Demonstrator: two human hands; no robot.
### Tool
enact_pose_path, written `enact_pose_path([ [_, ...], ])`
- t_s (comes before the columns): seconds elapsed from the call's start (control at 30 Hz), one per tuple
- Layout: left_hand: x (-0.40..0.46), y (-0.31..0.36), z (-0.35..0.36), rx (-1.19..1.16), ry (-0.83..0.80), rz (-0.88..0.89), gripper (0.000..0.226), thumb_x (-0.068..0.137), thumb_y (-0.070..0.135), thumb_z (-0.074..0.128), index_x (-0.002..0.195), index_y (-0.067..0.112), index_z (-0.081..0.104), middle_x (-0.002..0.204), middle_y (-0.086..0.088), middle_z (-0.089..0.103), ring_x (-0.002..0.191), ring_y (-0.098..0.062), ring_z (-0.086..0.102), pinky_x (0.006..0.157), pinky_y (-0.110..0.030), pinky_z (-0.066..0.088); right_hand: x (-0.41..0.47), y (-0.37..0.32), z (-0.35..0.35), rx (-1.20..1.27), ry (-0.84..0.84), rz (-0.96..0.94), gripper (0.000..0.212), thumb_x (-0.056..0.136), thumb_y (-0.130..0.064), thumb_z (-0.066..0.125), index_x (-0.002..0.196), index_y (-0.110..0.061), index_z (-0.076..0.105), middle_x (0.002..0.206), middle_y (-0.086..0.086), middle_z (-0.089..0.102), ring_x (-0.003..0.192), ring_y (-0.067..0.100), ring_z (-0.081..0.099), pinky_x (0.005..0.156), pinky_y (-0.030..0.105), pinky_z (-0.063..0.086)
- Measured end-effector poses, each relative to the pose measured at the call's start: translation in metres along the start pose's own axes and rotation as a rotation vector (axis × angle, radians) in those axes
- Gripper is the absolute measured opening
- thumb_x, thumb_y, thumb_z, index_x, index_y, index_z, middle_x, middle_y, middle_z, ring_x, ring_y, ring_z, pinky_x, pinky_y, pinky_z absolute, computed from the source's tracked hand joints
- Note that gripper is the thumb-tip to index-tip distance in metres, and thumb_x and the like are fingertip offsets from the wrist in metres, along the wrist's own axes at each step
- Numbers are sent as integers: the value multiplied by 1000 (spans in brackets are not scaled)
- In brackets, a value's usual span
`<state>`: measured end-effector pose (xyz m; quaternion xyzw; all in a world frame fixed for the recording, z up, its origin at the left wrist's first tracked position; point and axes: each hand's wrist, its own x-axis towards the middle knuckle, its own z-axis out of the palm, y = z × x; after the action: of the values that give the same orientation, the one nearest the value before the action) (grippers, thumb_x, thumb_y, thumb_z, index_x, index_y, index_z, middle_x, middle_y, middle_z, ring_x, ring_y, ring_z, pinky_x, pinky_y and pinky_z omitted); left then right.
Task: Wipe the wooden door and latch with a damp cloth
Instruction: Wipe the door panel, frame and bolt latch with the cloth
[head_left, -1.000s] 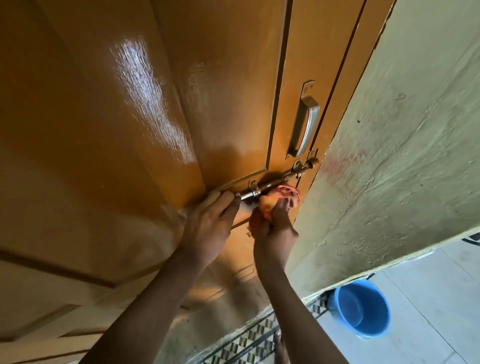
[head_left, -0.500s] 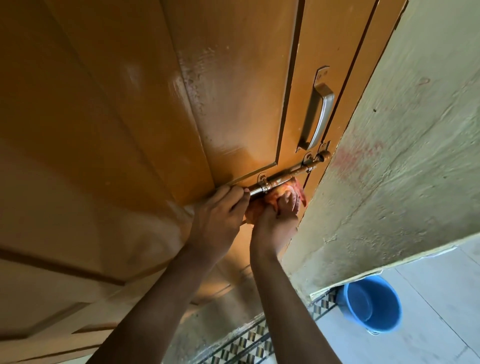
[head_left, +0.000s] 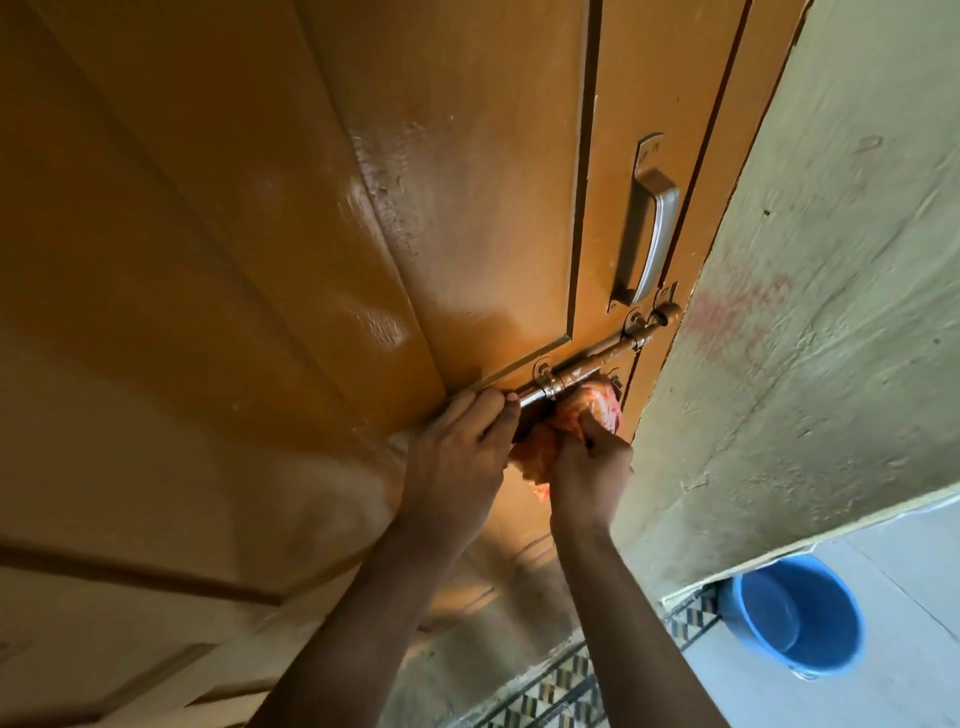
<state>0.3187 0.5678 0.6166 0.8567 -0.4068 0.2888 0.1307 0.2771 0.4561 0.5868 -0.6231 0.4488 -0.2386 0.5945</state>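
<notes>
A glossy orange-brown wooden door (head_left: 311, 260) fills most of the view. Its metal sliding latch (head_left: 597, 358) runs slantwise near the door's right edge, below a grey pull handle (head_left: 649, 234). My left hand (head_left: 457, 457) grips the left end of the latch bolt, fingers curled around it. My right hand (head_left: 587, 473) is closed on a bunched orange-pink cloth (head_left: 582, 415), pressing it against the door just under the latch bolt. Part of the cloth is hidden behind my hands.
A rough pale green wall (head_left: 805, 338) borders the door on the right. A blue bucket (head_left: 800, 618) stands on the light floor at lower right, beside a patterned tile strip (head_left: 561, 686) at the threshold.
My right hand has rubbed the cloth along the underside of the latch, bunching it closer to my left hand. The view has shifted slightly; my left hand keeps its hold.
</notes>
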Motion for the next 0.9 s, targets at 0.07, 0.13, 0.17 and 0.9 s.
enact_pose_path([
  [0.07,2,-1,-2,29,-9,6,26,86,10,80,111,5,80,98,-7,74,90,-20,65,60,-24,54,23,1,8,0,38,192,28,94,0,49,81,-13,71,82,5,69,88,27,68,70,31,56],
  [0.13,1,-2,-2,42,-7,6,23,87,8,79,110,6,80,97,-6,74,88,-20,65,58,-25,53,30,-1,9,28,42,259,29,94,-1,49,83,-11,73,82,6,70,89,28,69,71,30,56],
  [0.17,1,-2,-1,38,-5,-4,23,87,8,80,111,6,80,97,-6,74,88,-20,65,58,-25,53,25,-3,7,44,35,221,28,92,-2,50,85,-12,75,83,6,73,88,26,70,69,30,58],
  [0.9,1,3,-2,-5,17,-86,28,79,1,84,106,8,81,92,-4,68,83,-22,58,61,-29,48,20,-21,-9,19,-60,232,31,95,0,47,70,-16,59,71,2,61,74,19,58,61,29,51],
])
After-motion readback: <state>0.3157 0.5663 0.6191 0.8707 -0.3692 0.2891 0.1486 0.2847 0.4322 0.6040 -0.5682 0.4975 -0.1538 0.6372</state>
